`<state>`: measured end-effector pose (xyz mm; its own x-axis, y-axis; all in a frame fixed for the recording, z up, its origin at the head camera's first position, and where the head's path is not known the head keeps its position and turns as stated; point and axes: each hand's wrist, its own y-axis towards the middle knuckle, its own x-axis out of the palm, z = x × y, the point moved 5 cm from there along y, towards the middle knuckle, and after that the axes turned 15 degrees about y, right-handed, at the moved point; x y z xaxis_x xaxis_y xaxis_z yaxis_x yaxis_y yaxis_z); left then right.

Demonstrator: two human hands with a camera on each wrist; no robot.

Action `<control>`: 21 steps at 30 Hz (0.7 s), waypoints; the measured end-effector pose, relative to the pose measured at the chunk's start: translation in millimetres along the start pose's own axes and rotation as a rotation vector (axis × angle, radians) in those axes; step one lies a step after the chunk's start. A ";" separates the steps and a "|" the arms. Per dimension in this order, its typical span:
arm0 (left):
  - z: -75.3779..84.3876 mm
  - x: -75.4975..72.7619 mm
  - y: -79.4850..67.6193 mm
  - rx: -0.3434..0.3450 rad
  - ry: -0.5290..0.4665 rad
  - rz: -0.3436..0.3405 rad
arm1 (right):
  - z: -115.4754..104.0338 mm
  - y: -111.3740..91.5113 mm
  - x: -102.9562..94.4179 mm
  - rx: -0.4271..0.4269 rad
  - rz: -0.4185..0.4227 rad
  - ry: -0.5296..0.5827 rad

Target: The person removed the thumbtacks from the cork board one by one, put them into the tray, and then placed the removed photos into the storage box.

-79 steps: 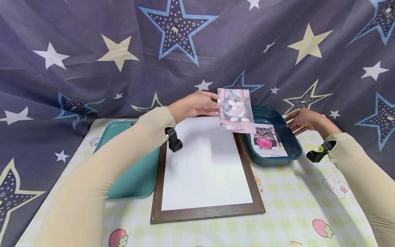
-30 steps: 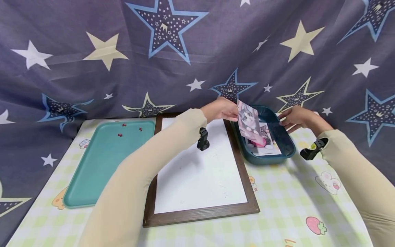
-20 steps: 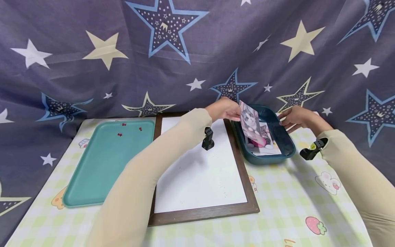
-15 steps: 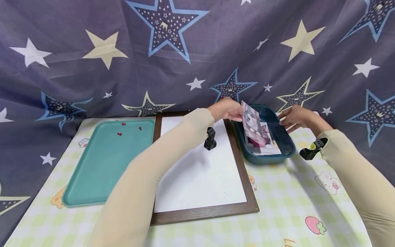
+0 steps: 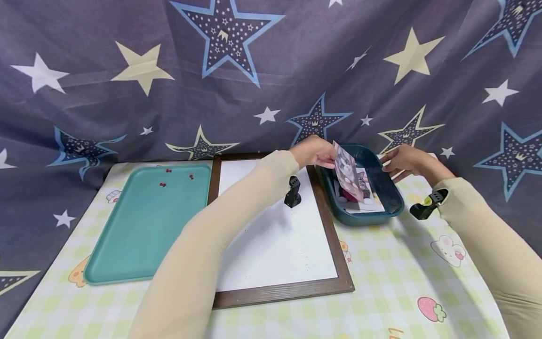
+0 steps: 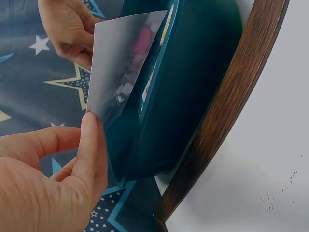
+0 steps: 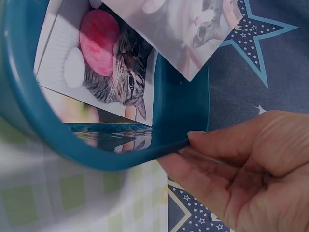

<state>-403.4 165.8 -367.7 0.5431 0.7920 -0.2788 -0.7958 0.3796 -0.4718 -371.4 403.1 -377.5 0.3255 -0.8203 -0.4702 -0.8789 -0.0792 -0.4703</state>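
Note:
My left hand (image 5: 315, 151) pinches a corner of a cat photo (image 5: 348, 171) between thumb (image 6: 91, 150) and fingers, and holds it tilted over the dark teal bin (image 5: 391, 197). The left wrist view shows the photo's pale back (image 6: 120, 63) above the bin's rim (image 6: 193, 92). Inside the bin lies another cat photo (image 7: 104, 72) with a pink ball. My right hand (image 5: 406, 160) holds the bin's far right rim (image 7: 169, 145), thumb on top. The tilted photo (image 7: 183, 29) hangs over the bin in the right wrist view.
A brown-framed whiteboard (image 5: 275, 235) lies flat in the middle of the checked tablecloth. To its left is a light teal tray (image 5: 148, 221) with three small red bits (image 5: 168, 170) near its far end. A star-patterned curtain (image 5: 237, 70) hangs behind the table.
My left hand carried the cat photo from above the whiteboard's far edge rightward and down into the bin, tilting it edge-on. My right hand stayed on the bin's rim.

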 end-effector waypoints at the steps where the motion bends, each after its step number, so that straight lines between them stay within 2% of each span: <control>1: -0.6 0.8 0.7 -0.002 -0.007 -0.001 | -0.2 -0.2 0.2 -0.001 0.001 0.001; 9: -2.0 5.0 1.4 -0.019 0.003 -0.024 | -0.4 -0.2 0.5 0.001 -0.004 0.006; 21: -4.8 6.3 2.1 -0.045 0.001 -0.006 | -1.6 -1.4 1.9 -0.019 -0.021 0.004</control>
<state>-400.3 169.3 -374.5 0.5483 0.7892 -0.2767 -0.7796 0.3626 -0.5107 -370.1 400.8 -376.6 0.3421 -0.8207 -0.4576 -0.8787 -0.1070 -0.4652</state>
